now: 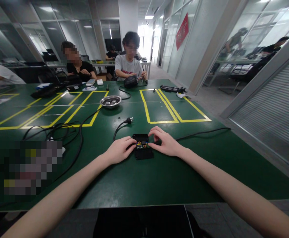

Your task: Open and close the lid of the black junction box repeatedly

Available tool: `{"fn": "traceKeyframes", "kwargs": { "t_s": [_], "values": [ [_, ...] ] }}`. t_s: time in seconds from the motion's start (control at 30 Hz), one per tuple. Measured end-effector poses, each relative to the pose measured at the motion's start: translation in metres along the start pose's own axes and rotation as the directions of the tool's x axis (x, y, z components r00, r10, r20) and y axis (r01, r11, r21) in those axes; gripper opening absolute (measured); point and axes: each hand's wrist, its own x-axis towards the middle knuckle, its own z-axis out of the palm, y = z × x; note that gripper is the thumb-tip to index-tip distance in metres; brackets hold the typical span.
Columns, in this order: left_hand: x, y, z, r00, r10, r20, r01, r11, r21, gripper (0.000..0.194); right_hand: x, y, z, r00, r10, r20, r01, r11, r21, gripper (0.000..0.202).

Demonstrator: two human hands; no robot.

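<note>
An opened black power adapter case (pixel 144 154) lies on the green table in front of me, its two halves spread far and near. Between them sits a small circuit board (pixel 141 145) with copper-coloured coils and yellow parts. My left hand (pixel 121 150) closes its fingertips on the board's left end. At the right end, my right hand (pixel 165 142) is curved with thumb and forefinger apart; the thumb touches the board's edge. A black cord with a plug (pixel 128 121) curves out beyond my left hand. Another black cable (pixel 199 133) runs rightward from beneath my right hand.
A metal bowl (pixel 110 102) with small parts stands farther back. Yellow tape rectangles (pixel 163 122) mark the table. Coiled black cables (pixel 60 130) and a blurred-out item (pixel 31 170) lie left. Across the table a person (pixel 129 66) handles a black object; another person (pixel 78 67) sits farther left.
</note>
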Motion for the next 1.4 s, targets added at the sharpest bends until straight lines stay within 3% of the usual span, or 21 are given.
{"fn": "traceKeyframes", "kwargs": {
  "t_s": [0.1, 0.17, 0.43, 0.6, 1.2, 1.4],
  "values": [
    [-0.001, -0.001, -0.002, 1.000, -0.014, -0.014, 0.014, 1.000, -0.022, 0.017, -0.002, 0.007, -0.013, 0.995, -0.002, 0.097, 0.005, 1.000, -0.029, 0.010],
    [0.000, -0.003, -0.005, 0.999, -0.029, -0.022, 0.029, 0.999, -0.022, 0.017, -0.003, 0.010, -0.018, 0.989, -0.005, 0.147, 0.012, 0.999, -0.046, 0.017],
    [-0.002, 0.003, -0.017, 0.991, -0.057, -0.122, 0.055, 0.998, -0.016, 0.029, -0.007, 0.003, -0.024, 0.997, -0.002, 0.075, 0.005, 0.999, -0.047, 0.019],
    [-0.006, 0.014, -0.018, 0.987, -0.028, -0.158, 0.022, 0.999, -0.040, 0.029, -0.008, -0.006, -0.027, 0.995, -0.077, 0.061, 0.080, 0.995, -0.054, 0.036],
    [-0.009, 0.014, -0.014, 1.000, 0.007, 0.023, -0.005, 0.995, -0.096, 0.021, -0.010, -0.004, -0.019, 0.987, -0.073, 0.144, 0.089, 0.990, -0.113, 0.032],
    [-0.009, 0.011, -0.012, 0.999, -0.015, 0.032, 0.017, 0.998, -0.059, 0.022, -0.009, -0.003, -0.017, 0.985, -0.065, 0.158, 0.089, 0.984, -0.153, 0.029]
  ]
}}
